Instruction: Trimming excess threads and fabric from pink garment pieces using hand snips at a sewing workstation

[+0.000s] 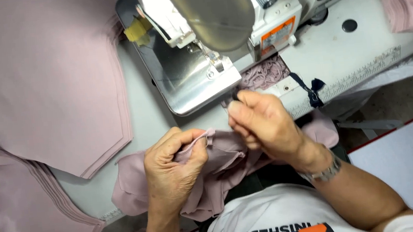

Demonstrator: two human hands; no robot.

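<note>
Here, a mauve fabric piece (222, 165) lies bunched at the near bench (150, 111) edge, 6 o'clock of the sewing machine (208, 34). Left hand (173, 168) grip pressed together, pinching a fold of the fabric. Right hand (264, 125), at 3 o'clock of the left, pinches a small dark object, too small to identify. Stacked pink cut panels (44, 82) sit at 9 o'clock.

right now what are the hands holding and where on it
Left hand pinches the mauve fabric piece at its bunched upper edge; right hand grips a small dark tool.
</note>
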